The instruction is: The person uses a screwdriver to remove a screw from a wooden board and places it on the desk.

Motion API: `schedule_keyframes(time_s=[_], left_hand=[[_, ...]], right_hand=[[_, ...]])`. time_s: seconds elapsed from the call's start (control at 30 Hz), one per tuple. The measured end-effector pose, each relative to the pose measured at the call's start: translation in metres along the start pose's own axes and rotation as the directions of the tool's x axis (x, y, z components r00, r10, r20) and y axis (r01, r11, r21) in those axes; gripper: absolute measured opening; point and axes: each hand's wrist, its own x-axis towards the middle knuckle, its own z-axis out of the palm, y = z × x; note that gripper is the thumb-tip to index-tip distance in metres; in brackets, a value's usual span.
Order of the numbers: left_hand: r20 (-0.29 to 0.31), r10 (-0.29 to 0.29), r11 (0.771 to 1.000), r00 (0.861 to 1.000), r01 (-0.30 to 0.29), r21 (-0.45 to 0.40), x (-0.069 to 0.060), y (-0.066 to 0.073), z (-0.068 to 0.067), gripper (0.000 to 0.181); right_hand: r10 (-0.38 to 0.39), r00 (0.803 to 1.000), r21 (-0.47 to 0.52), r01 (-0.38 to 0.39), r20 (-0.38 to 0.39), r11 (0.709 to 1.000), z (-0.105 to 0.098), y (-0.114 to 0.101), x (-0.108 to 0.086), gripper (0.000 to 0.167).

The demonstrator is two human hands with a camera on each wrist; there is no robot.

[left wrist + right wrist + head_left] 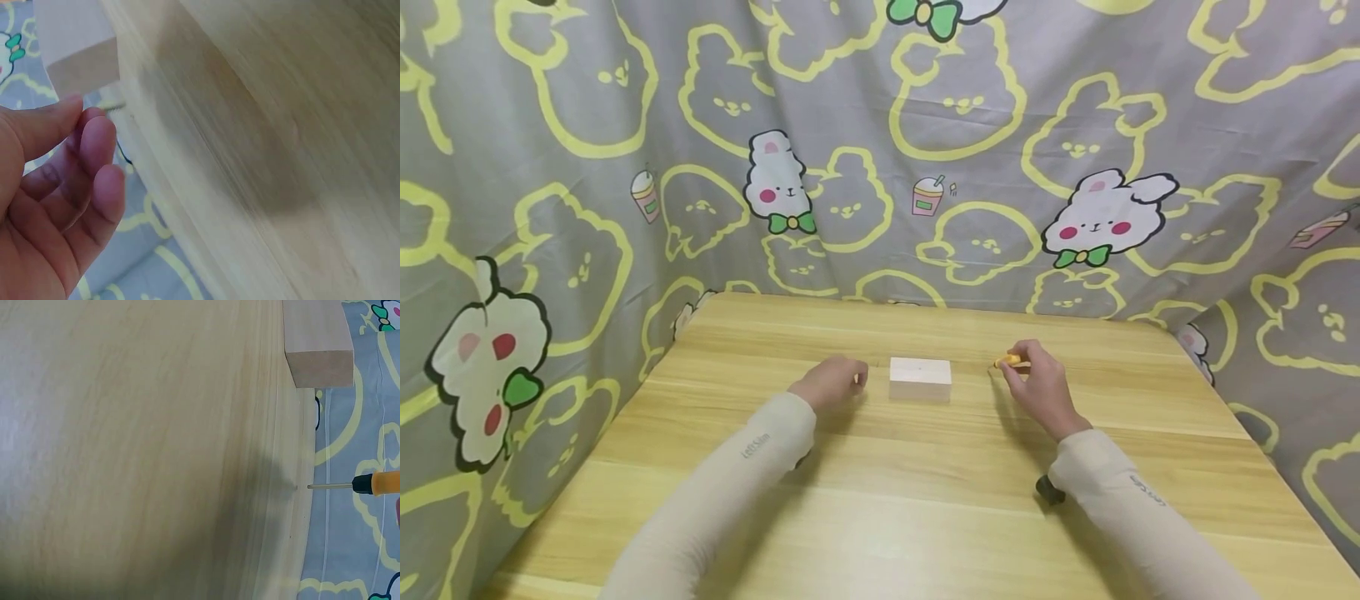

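Observation:
A pale wooden block (pixel 920 380) with a small dark spot on its top lies on the table between the two hands. To its left, the left hand (pixel 831 382) pinches a small screw (pixel 114 107) between thumb and forefinger; the threaded end sticks out and the rest is hidden by the fingertips. On the other side of the block, the right hand (pixel 1042 388) grips a small screwdriver (pixel 1007 361) by its orange-yellow handle. Its thin metal shaft, with a black collar, points down toward the tabletop in the right wrist view. Neither hand touches the block.
The light wood-grain table (pixel 880 517) spreads under both arms. A grey curtain (pixel 865 100) with yellow outlines and white rabbits hangs behind the table and along its sides. Dark wrist-worn pieces (pixel 1050 490) show under the sleeves.

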Motion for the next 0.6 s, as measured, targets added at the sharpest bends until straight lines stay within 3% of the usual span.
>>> schedule_keyframes(time_s=[0.17,0.4,0.6], left_hand=[[-0.052,-0.045,0.999,0.998,0.044,-0.028,-0.001,-0.007,0.000,0.014],[-0.130,-0.041,0.998,0.991,0.033,-0.059,-0.001,-0.016,0.003,0.011],[-0.125,-0.064,0.994,0.990,0.052,-0.100,0.001,-0.019,0.006,0.011]], right_hand=[[-0.007,1.000,-0.007,0.007,0.007,1.000,0.000,0.003,-0.002,0.027],[-0.050,0.999,-0.016,0.050,0.019,0.999,0.003,0.006,-0.005,0.028],[-0.069,0.997,-0.019,0.070,0.041,0.997,0.005,0.006,-0.009,0.029]])
